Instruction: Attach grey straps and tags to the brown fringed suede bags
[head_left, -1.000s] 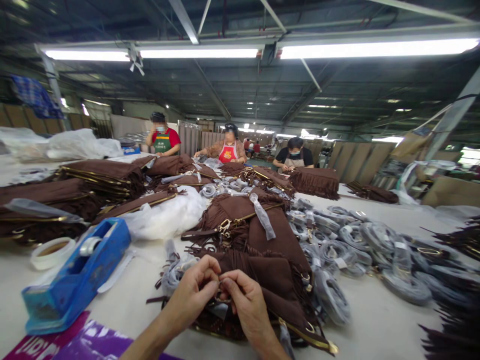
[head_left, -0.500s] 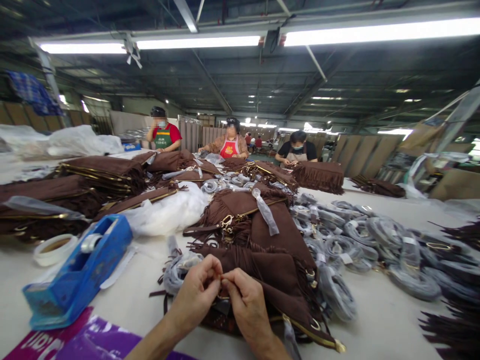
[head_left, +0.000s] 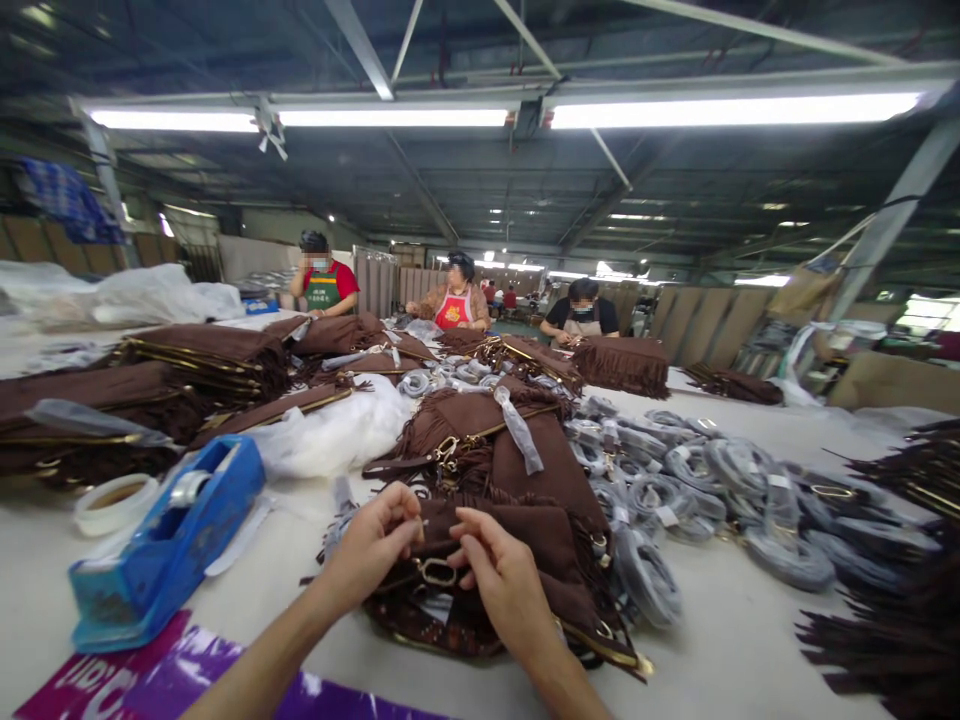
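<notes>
My left hand [head_left: 381,535] is raised over a brown fringed bag [head_left: 525,530], its thumb and fingertips pinched together. Whatever sits in that pinch is too small to make out. To its right, my right hand [head_left: 499,565] hovers with curved fingers slightly apart, nothing visible between them. A gold metal clasp [head_left: 437,572] lies on the bag between and just below the two hands. Plastic-wrapped straps [head_left: 341,520] are partly hidden behind my left hand. Beyond, another brown bag [head_left: 540,455] carries a gold clip and a plastic-wrapped zip pull.
A blue tape dispenser [head_left: 169,545] and a white tape roll [head_left: 116,502] stand at left, near purple plastic [head_left: 225,680]. Wrapped straps [head_left: 697,480] are heaped at right. Stacked brown bags [head_left: 202,355] lie at left. Several people work across the table.
My hands have moved apart from each other, uncovering the gold clasp beneath them. My right hand's fingers have loosened. The view has shifted slightly.
</notes>
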